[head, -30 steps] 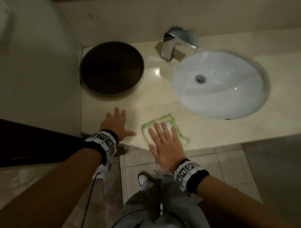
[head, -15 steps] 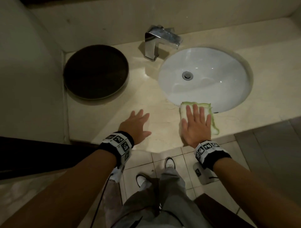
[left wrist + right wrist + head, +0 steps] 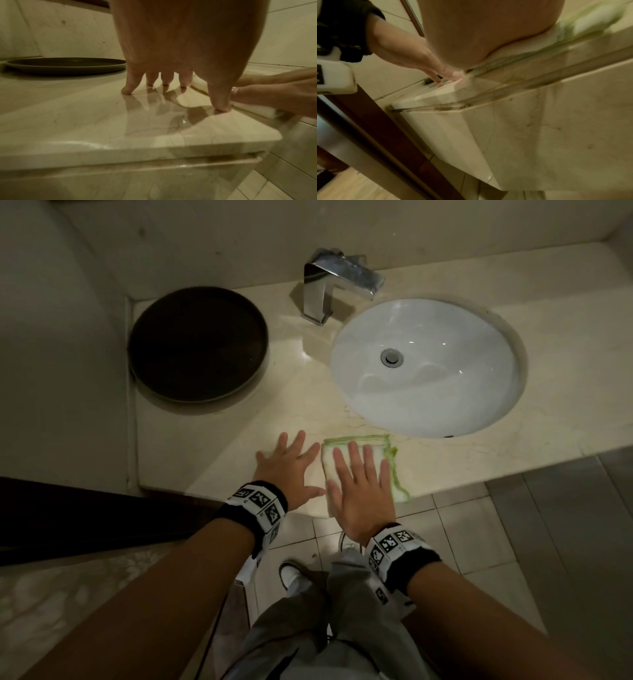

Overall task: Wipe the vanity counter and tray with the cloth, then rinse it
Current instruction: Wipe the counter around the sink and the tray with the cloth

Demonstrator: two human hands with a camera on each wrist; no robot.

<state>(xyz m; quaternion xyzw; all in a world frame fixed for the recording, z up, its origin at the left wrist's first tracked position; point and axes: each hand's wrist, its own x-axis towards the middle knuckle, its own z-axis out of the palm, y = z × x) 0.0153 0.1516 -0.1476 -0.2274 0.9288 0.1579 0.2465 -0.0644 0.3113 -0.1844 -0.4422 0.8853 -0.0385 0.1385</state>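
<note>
A white cloth with a green border (image 3: 376, 445) lies flat on the beige marble counter (image 3: 212, 446) near its front edge, just before the sink. My right hand (image 3: 359, 484) presses on the cloth with straight, spread fingers. My left hand (image 3: 287, 463) rests flat on the bare counter right beside it, fingertips (image 3: 126, 91) touching the stone. In the left wrist view the cloth (image 3: 255, 109) shows as a white fold under the right hand. A round dark tray (image 3: 197, 344) sits at the back left corner; it appears again low at the left as the tray (image 3: 65, 65).
An oval white sink (image 3: 428, 368) with a central drain is set into the counter at right. A chrome faucet (image 3: 329, 285) stands behind it. Walls close off the left and back. Below the counter edge lie floor tiles (image 3: 462, 525) and my shoes.
My right hand slid the cloth back to the left along the counter's front, from below the sink rim to beside my left hand. The left hand stayed flat on the counter.
</note>
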